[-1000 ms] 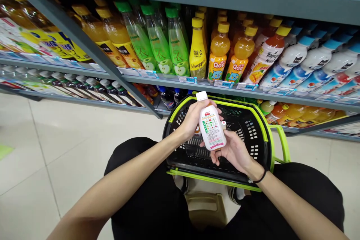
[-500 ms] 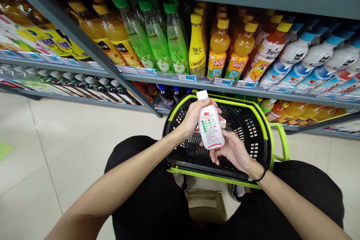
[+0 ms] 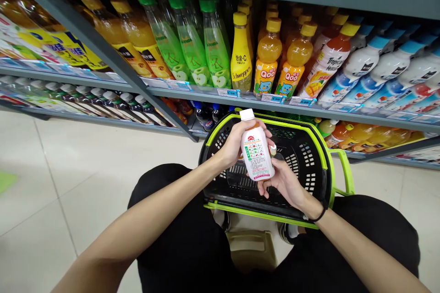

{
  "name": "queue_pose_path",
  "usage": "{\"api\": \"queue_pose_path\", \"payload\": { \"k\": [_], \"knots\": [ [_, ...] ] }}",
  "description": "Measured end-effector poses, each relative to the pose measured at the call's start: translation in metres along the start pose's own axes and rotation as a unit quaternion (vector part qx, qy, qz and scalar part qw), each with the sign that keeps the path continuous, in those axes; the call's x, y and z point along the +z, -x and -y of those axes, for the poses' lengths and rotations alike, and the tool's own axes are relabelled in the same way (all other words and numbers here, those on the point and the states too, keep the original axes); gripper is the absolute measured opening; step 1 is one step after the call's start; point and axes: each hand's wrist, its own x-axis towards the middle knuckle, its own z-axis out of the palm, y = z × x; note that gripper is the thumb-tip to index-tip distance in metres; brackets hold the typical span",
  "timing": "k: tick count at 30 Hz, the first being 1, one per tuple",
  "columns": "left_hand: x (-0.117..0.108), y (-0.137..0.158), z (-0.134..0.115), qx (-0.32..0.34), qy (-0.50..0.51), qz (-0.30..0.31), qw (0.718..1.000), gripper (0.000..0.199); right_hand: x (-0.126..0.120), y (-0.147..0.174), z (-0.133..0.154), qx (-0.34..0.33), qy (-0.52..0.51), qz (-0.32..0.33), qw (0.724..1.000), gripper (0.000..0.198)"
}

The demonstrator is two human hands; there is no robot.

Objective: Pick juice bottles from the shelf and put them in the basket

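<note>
A white-capped drink bottle (image 3: 257, 155) with a pale printed label is tilted over the basket, its label facing me. My left hand (image 3: 235, 139) is wrapped round its upper part, fingers curling behind the neck. At the lower right of the bottle, my right hand (image 3: 283, 181) supports the base, with the fingers partly hidden underneath. Below both hands stands a black shopping basket (image 3: 305, 146) with a lime-green rim and slotted walls. Another white-capped bottle (image 3: 273, 150) shows in part behind the held one, inside the basket.
A grey shelf (image 3: 206, 94) crosses in front, holding green apple-drink bottles (image 3: 216, 50), a yellow Schweppes bottle (image 3: 241, 55), orange Qoo bottles (image 3: 267, 64) and white bottles with blue caps (image 3: 367, 62). Lower shelves carry dark bottles (image 3: 118, 105). A beige stool (image 3: 252, 249) sits between my feet.
The bottle has shifted very slightly upward in view, with both hands keeping their hold. The basket stays where it was.
</note>
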Motion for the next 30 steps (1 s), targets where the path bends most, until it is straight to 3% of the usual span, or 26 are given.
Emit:
{"api": "queue_pose_path", "payload": {
  "k": [7,13,17,20,25,30],
  "knots": [
    [0.0,0.003,-0.004,-0.003,0.044,0.006,0.999,0.036,0.001,0.008,-0.001,-0.09,0.184,-0.075,0.976,0.054],
    [0.001,0.001,-0.004,0.001,0.044,-0.034,0.998,0.041,-0.005,0.009,-0.004,-0.123,0.228,-0.119,0.959,0.054],
    [0.001,0.001,-0.005,0.003,0.033,-0.035,0.999,0.042,-0.005,0.009,-0.002,-0.167,0.295,-0.154,0.928,0.059],
    [0.002,0.003,-0.006,0.0,0.022,-0.023,0.999,0.041,0.0,0.011,0.002,-0.166,0.337,-0.163,0.912,0.067],
    [0.002,0.005,-0.006,0.0,0.011,-0.029,1.0,0.041,0.003,0.013,0.004,-0.177,0.369,-0.175,0.895,0.053],
    [0.002,0.004,-0.006,0.004,0.006,-0.035,0.999,0.041,0.001,0.013,0.004,-0.174,0.363,-0.175,0.898,0.053]
  ]
}}
